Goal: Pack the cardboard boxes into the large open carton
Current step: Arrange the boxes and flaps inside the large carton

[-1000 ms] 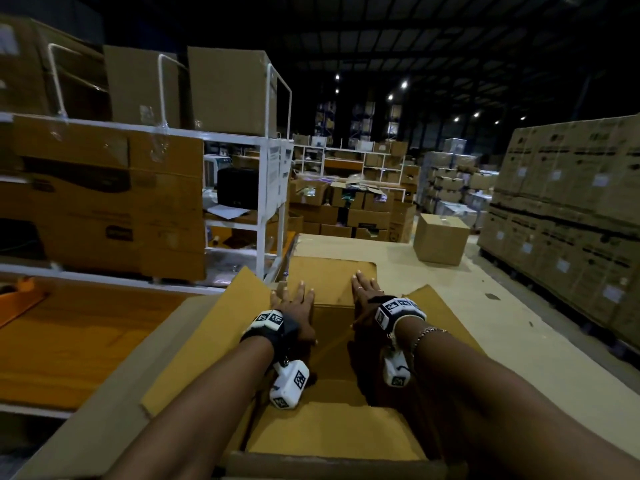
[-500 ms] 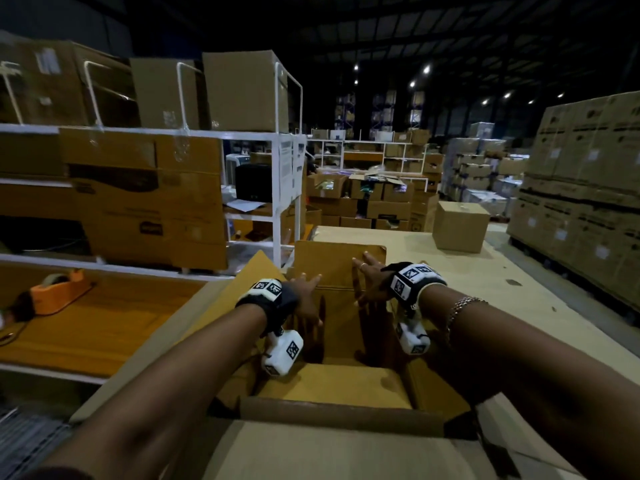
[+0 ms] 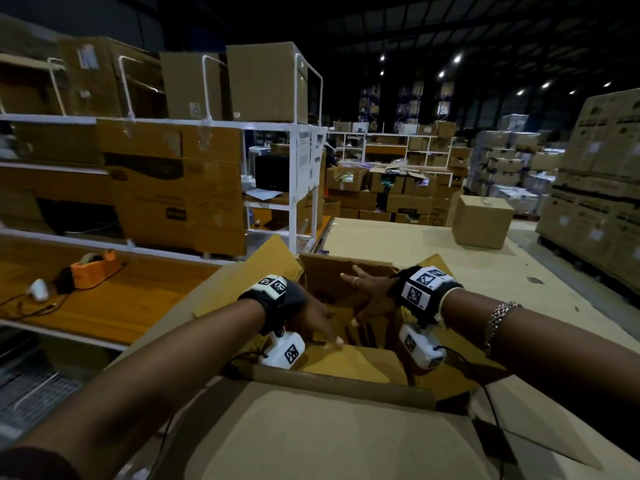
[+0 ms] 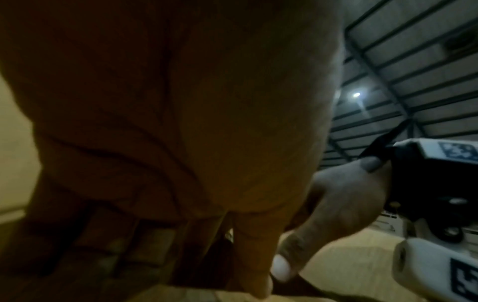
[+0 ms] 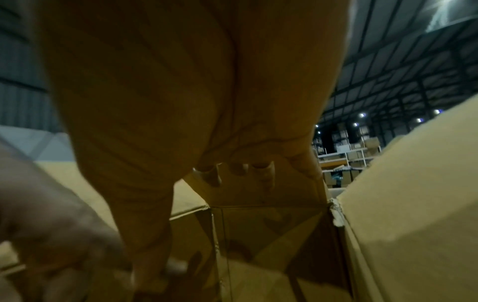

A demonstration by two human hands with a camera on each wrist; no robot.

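Note:
The large open carton stands in front of me with its flaps folded outward. Inside it lies a packed cardboard box whose flat top shows low in the opening. My left hand hovers over the carton's left side, fingers straight and pointing down toward the packed box. My right hand is just beyond it, fingers spread and holding nothing. The right wrist view shows the carton's inner corner below the relaxed fingers. A closed cardboard box sits far right on the table.
An orange tape dispenser and cables lie on the wooden bench to my left. A white shelf rack full of boxes stands behind the bench. Stacked cartons line the right side. The carton's near flap lies toward me.
Both hands have lifted off the box they pressed flat inside the carton and drawn back toward me. My head has pulled back, showing more of the near flap.

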